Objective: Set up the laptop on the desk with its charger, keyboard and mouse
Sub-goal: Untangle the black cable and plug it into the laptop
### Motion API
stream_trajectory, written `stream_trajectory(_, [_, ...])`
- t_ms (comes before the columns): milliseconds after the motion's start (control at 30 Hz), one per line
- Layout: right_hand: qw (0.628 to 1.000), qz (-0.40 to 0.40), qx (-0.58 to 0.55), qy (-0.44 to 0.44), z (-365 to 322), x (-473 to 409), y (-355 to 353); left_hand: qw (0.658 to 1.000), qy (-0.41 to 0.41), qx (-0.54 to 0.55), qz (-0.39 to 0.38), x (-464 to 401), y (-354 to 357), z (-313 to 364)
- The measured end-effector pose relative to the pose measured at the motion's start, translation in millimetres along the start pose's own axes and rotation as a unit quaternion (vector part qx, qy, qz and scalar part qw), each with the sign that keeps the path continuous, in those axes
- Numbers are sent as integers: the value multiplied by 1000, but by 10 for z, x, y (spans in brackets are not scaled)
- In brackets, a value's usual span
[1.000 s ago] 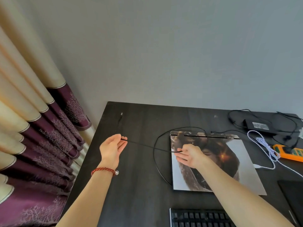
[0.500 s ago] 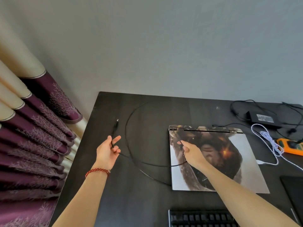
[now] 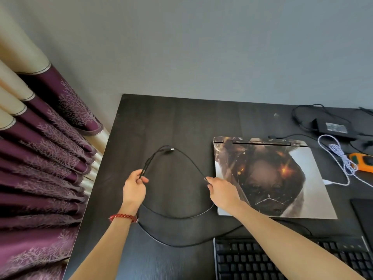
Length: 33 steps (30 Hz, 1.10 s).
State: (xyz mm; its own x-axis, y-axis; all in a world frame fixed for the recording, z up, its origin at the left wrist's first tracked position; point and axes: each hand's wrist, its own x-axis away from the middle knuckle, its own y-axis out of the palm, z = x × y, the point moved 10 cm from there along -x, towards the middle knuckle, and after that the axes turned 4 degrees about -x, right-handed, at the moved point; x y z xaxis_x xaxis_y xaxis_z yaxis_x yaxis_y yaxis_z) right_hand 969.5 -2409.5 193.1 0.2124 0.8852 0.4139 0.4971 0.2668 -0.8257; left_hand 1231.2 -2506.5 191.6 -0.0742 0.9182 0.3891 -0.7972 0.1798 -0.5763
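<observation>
A closed laptop with a printed picture on its lid lies on the dark desk. A thin black cable arches between my hands, its USB plug at the top of the arch. My left hand pinches the cable near the plug end. My right hand pinches it by the laptop's left edge. More of the cable loops on the desk toward the black keyboard at the front. The charger brick lies at the back right.
A white braided cable and an orange power strip lie right of the laptop. A dark pad sits at the right edge. Purple and cream curtains hang left of the desk, which stands against a grey wall.
My hands have come closer together and nearer to me, and the cable now arches up between them with the plug at the top. My right hand left the laptop lid.
</observation>
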Motion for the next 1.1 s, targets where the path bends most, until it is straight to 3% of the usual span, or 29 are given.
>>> stream_trajectory(100, [1000,11,-7,20,-41,-71,-43,979,-58,195,-32,36,38,-37])
stream_trajectory(167, [998,61,-26,2,-179,-132,-204,961,-44,270,-43,95,23,67])
stream_trajectory(267, [970,73,-230,12,-404,-202,-393,947,36,310,-72,206,-1,341])
stream_trajectory(333, [914,-19,-404,44,-612,-256,-350,947,75,302,-84,278,2,476])
stream_trajectory(433, [816,-101,-566,68,-940,-359,-409,957,106,240,-125,350,108,586])
stream_trajectory(533, [689,-75,-714,99,-1013,-466,-611,972,99,162,-139,308,208,567])
stream_trajectory(600, [639,-34,-759,120,-865,-484,-720,986,97,103,-89,209,135,510])
stream_trajectory(667, [661,-25,-741,112,-712,-476,-789,991,121,23,-45,155,60,513])
stream_trajectory(800, [777,-11,-619,112,-455,-413,-689,985,154,-75,-19,124,69,544])
stream_trajectory(867, [846,18,-520,115,-321,-381,-612,980,163,-108,-32,136,153,582])
stream_trajectory(933, [891,2,-444,94,-313,-340,-522,962,207,-167,-55,195,301,708])
stream_trajectory(1033, [902,-28,-430,26,-473,-276,-462,909,319,-244,-114,380,662,960])
stream_trajectory(1100, [892,-4,-451,-13,-541,-265,-527,919,322,-160,-164,430,804,1063])
